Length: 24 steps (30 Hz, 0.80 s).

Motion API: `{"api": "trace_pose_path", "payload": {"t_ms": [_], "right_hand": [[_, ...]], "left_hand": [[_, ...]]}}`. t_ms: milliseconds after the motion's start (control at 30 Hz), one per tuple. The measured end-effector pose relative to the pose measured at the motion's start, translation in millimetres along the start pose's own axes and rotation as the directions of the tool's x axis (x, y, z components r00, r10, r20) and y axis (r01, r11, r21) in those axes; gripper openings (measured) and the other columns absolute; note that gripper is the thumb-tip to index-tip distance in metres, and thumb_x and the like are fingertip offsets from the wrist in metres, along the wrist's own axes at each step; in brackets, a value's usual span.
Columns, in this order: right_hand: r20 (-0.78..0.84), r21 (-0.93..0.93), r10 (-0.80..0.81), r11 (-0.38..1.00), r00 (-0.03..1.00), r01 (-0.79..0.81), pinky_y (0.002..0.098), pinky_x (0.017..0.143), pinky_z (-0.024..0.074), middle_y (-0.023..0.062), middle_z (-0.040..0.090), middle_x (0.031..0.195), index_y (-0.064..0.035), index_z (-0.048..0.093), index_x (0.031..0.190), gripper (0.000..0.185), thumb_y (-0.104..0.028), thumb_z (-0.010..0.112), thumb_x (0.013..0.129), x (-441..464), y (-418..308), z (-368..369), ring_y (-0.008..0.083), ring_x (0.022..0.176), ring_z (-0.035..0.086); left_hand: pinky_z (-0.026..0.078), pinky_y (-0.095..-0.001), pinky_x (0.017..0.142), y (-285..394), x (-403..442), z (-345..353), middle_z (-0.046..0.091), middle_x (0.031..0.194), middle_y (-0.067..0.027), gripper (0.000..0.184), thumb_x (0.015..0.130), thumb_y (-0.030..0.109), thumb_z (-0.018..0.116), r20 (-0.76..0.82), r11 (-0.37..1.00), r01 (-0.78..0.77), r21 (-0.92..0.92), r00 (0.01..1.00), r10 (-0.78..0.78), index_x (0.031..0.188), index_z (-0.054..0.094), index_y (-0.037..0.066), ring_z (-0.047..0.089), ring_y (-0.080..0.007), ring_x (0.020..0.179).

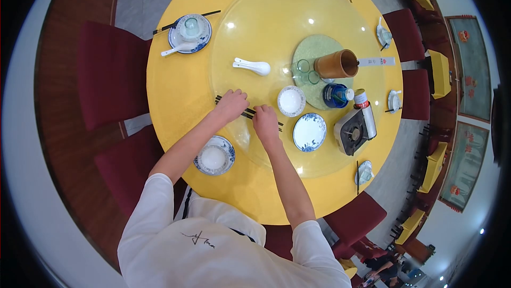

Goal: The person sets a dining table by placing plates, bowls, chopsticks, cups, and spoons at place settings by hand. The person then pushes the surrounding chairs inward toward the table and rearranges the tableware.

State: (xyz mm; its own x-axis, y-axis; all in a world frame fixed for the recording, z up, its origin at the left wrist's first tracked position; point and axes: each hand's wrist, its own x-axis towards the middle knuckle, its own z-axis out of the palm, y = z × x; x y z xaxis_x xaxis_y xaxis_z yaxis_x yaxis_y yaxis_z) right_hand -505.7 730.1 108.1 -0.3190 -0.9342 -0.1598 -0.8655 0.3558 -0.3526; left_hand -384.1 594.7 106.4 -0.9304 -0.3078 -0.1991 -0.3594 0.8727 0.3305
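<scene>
Several black chopsticks [248, 113] lie slanting over the glass turntable [255, 27] on the round yellow table. My left hand [232, 105] is closed on them near their left end, fingers bent down. My right hand [264, 120] pinches the same chopsticks farther right, and their tips stick out past it. Above the hands rest white soup spoons [252, 67], side by side. Right of my right hand are a stack of small white bowls [291, 101] and blue-patterned plates [310, 132]. Close to my left forearm, a bowl [214, 157] sits on a patterned plate [228, 166].
A portable gas stove [351, 132] with a gas canister [367, 118] stands at right. Behind it are a blue bottle [335, 95] and a brown wooden cylinder [336, 64]. Place settings [190, 34] ring the table, and dark red chairs [114, 75] surround it.
</scene>
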Motion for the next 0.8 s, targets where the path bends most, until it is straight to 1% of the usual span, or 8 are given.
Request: {"api": "trace_pose_path", "payload": {"t_ms": [167,267,367,500,600,667,700,800], "right_hand": [[0.017,-0.069,-0.061,0.996,0.998,0.062,0.044,0.084,0.049,0.0118,0.061,0.097,-0.0058,0.063,0.096,0.016,-0.007,0.065,0.08,1,-2,1,0.0305,0.1,0.058],[0.043,-0.102,-0.066,0.992,0.997,0.07,0.0441,0.083,0.0488,0.0121,0.061,0.096,-0.0059,0.061,0.094,0.015,-0.007,0.065,0.08,6,0,2,0.0306,0.098,0.058],[0.044,-0.089,-0.111,0.989,0.993,0.114,0.0452,0.079,0.0494,0.015,0.062,0.092,-0.0024,0.062,0.092,0.014,-0.004,0.064,0.078,9,4,5,0.0338,0.091,0.059],[0.038,-0.07,-0.149,0.986,0.988,0.152,0.045,0.08,0.0493,0.0148,0.062,0.092,-0.0028,0.063,0.097,0.017,-0.004,0.063,0.08,7,4,-1,0.034,0.09,0.058],[-0.058,-0.009,-0.17,0.985,0.984,0.17,0.0449,0.08,0.0489,0.0136,0.062,0.093,-0.0043,0.065,0.1,0.017,-0.005,0.064,0.083,-1,-11,-13,0.0336,0.09,0.058],[-0.145,0.025,-0.215,0.975,0.966,0.221,0.0448,0.08,0.0484,0.0122,0.062,0.094,-0.0057,0.066,0.102,0.016,-0.007,0.064,0.085,-12,-38,-32,0.033,0.09,0.058],[-0.129,0.045,-0.239,0.968,0.962,0.247,0.0446,0.081,0.0475,0.0113,0.061,0.094,-0.0067,0.066,0.102,0.017,-0.008,0.064,0.085,-20,-47,-33,0.0316,0.092,0.058],[-0.073,0.082,-0.333,0.937,0.94,0.339,0.0438,0.084,0.0453,0.0092,0.06,0.096,-0.0083,0.065,0.106,0.019,-0.011,0.064,0.086,-35,-71,-24,0.0292,0.095,0.057]], "left_hand": [[0.05,-0.0402,0.085,6,-3,4,0.065,0.098,-0.006,0.014,0.082,0.009,0.063,-0.003,0.999,-0.004,0.049,1.0,0.004,0.094,0.07,0.011,0.061,-0.0243,0.104],[0.051,-0.0403,0.084,4,-3,9,0.065,0.099,-0.0066,0.015,0.082,0.009,0.063,-0.032,0.998,-0.009,0.057,0.999,0.011,0.095,0.068,0.01,0.061,-0.0247,0.104],[0.051,-0.0399,0.084,1,-4,18,0.064,0.1,-0.0072,0.014,0.082,0.009,0.062,-0.077,0.999,-0.024,0.023,0.997,0.025,0.095,0.067,0.009,0.061,-0.0253,0.104],[0.051,-0.0403,0.086,1,-9,9,0.064,0.1,-0.0085,0.015,0.082,0.007,0.061,-0.091,0.999,-0.048,0.002,0.995,0.048,0.096,0.066,0.008,0.06,-0.0253,0.105],[0.051,-0.0409,0.088,2,-27,-14,0.062,0.102,-0.0099,0.014,0.083,0.005,0.061,-0.114,0.996,-0.005,-0.087,0.993,-0.005,0.096,0.066,0.005,0.059,-0.0277,0.105],[0.051,-0.042,0.087,0,-63,-32,0.061,0.103,-0.0111,0.013,0.085,0.005,0.061,-0.188,0.962,0.021,-0.271,0.979,-0.074,0.097,0.066,0.004,0.058,-0.0297,0.106],[0.051,-0.0425,0.087,-3,-82,-37,0.061,0.104,-0.0117,0.013,0.086,0.005,0.062,-0.222,0.934,0.027,-0.357,0.968,-0.113,0.097,0.066,0.003,0.057,-0.0307,0.107],[0.05,-0.0412,0.09,-5,-149,-34,0.062,0.101,-0.0137,0.012,0.087,0.006,0.063,-0.205,0.821,0.141,-0.554,0.932,-0.298,0.097,0.066,0.001,0.057,-0.0353,0.104]]}}
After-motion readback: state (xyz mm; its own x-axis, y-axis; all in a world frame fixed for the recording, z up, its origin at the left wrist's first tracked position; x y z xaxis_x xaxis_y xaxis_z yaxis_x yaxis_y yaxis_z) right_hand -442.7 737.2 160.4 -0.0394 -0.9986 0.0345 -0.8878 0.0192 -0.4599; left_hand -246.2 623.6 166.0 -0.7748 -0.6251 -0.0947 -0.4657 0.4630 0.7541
